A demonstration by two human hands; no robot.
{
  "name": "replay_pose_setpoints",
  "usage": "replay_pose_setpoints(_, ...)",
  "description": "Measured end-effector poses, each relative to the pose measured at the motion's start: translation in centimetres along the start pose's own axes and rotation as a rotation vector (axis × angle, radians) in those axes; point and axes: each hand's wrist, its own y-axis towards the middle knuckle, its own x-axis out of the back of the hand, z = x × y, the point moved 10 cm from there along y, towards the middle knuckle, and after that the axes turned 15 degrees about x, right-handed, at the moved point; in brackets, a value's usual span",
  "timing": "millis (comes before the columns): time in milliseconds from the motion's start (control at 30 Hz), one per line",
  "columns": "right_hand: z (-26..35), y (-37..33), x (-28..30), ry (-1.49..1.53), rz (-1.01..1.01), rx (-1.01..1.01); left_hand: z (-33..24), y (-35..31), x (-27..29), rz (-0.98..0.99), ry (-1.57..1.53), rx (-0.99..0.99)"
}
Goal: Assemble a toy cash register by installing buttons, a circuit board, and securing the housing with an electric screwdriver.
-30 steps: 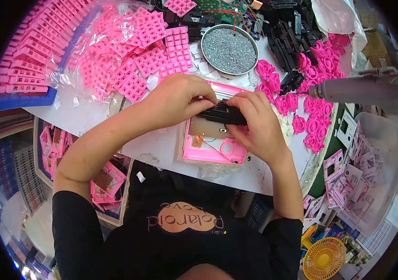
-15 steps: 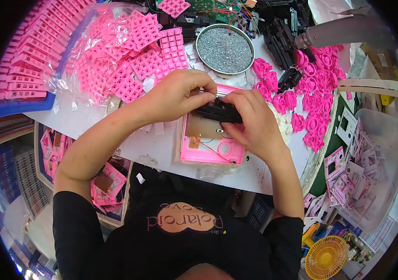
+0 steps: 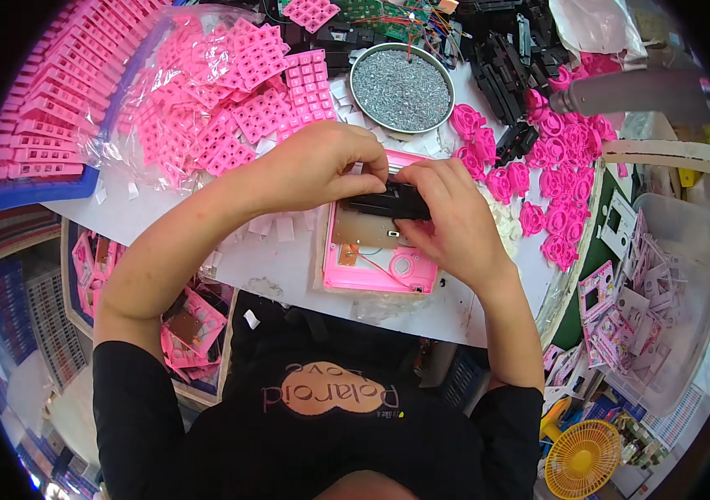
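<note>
A pink plastic casing (image 3: 380, 278) lies face down on the white table, with a brown circuit board (image 3: 361, 228) and a red wire inside it. Across its upper part sits a long black plastic part (image 3: 397, 202). My right hand (image 3: 453, 208) grips that black part at its right end, fingers above and thumb below. My left hand (image 3: 334, 169) is over its left end, thumb and fingertips pinched together at the top edge. Whatever is between those left fingertips is too small or hidden to make out.
Behind the casing stands a round tin of small screws (image 3: 401, 87). Pink keypads (image 3: 238, 108) pile up at the left, pink rings (image 3: 567, 183) at the right, black parts (image 3: 505, 79) at the back. A grey tool (image 3: 638, 92) juts in at upper right.
My left hand and forearm have shifted slightly, fingertips still at the black part. The grey tool at upper right has swung a little lower. My right hand stays almost where it was.
</note>
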Motion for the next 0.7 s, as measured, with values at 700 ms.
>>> replay_pose_setpoints(700, -0.3, -0.2, 0.1, 0.005, -0.015, -0.061, 0.0, 0.3, 0.8, -0.006, 0.017, 0.062)
